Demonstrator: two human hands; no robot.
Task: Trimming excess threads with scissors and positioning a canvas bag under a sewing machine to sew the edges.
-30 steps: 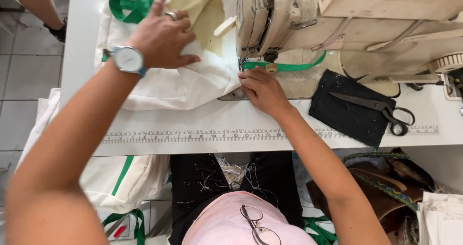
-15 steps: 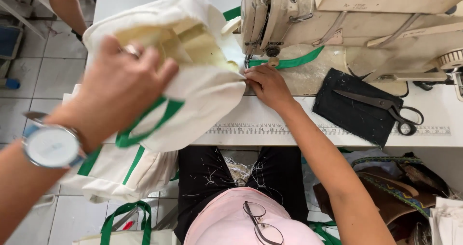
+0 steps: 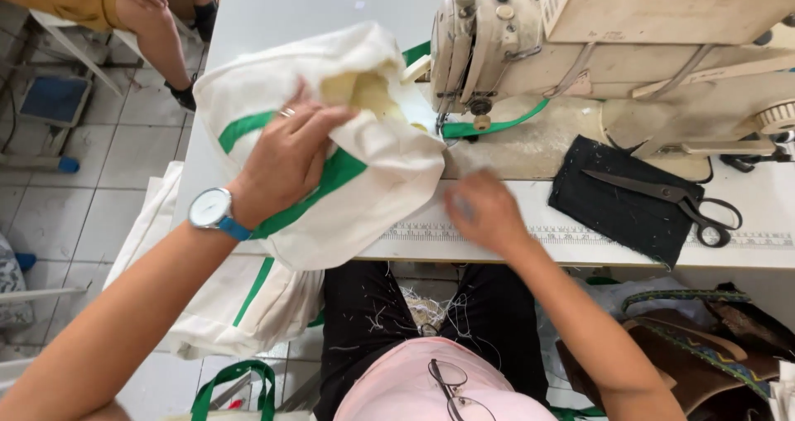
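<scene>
My left hand [image 3: 290,160], with a watch on the wrist and a ring on one finger, grips a cream cloth bag [image 3: 331,131] with green straps and holds it bunched over the white table's left part. A green strap [image 3: 497,125] runs from the bag under the needle of the beige sewing machine [image 3: 530,48]. My right hand [image 3: 484,212] is blurred near the table's front edge, just right of the bag; whether it holds anything is unclear.
Black scissors [image 3: 671,196] lie on a dark cloth [image 3: 617,210] at the right of the table [image 3: 273,24]. More cream bags [image 3: 240,305] hang off the table's left side. Another person's legs [image 3: 141,11] are at the top left. A brown bag [image 3: 704,346] sits at the lower right.
My left hand went from pressing the bag flat at the far side to lifting it bunched toward me. My right hand drew back from the needle area to the table's front edge.
</scene>
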